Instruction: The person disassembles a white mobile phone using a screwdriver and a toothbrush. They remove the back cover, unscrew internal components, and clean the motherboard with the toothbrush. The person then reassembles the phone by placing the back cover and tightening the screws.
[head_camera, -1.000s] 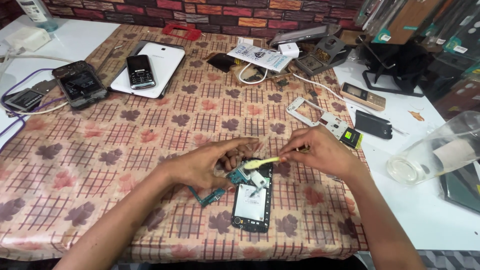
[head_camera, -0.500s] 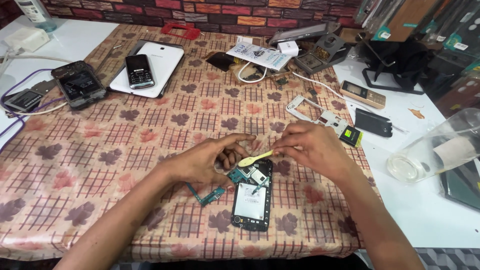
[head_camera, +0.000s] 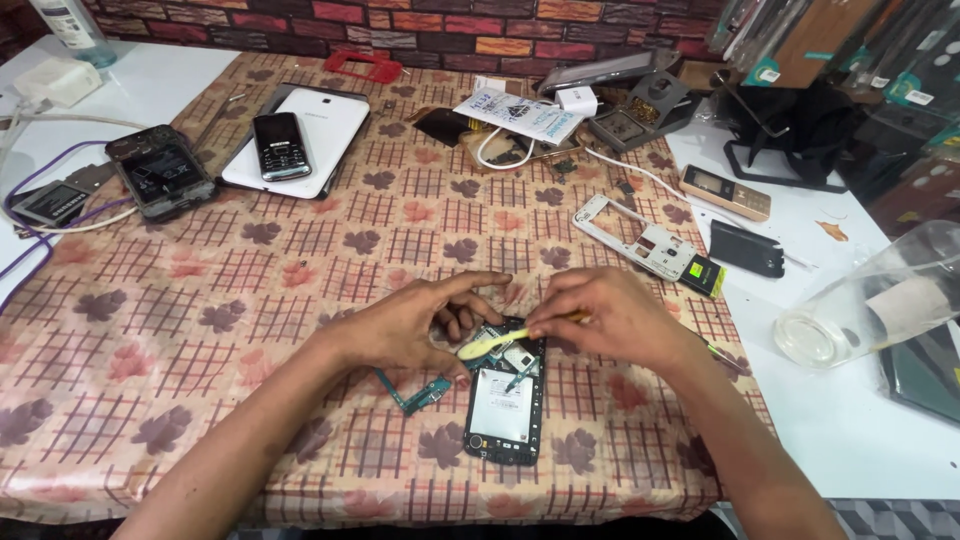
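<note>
An opened black phone (head_camera: 505, 405) lies on the patterned tablecloth (head_camera: 300, 300) with its back off and its insides showing. My right hand (head_camera: 610, 318) pinches a yellow brush-like tool (head_camera: 497, 344) and holds its tip over the phone's upper end. My left hand (head_camera: 415, 322) rests on the cloth at the phone's upper left, fingers curled against its top edge. A small teal circuit board (head_camera: 413, 393) lies on the cloth just below my left hand.
A white phone frame (head_camera: 640, 238) and a black cover (head_camera: 748, 250) lie to the right. A clear plastic jar (head_camera: 872, 300) lies on its side at far right. A white tablet (head_camera: 310, 125) with a small keypad phone (head_camera: 279, 145) sits back left, beside a dismantled phone (head_camera: 160, 175).
The yellow tool's tip has lowered onto the phone's upper end. My left hand's fingers have shifted closer around the phone's top.
</note>
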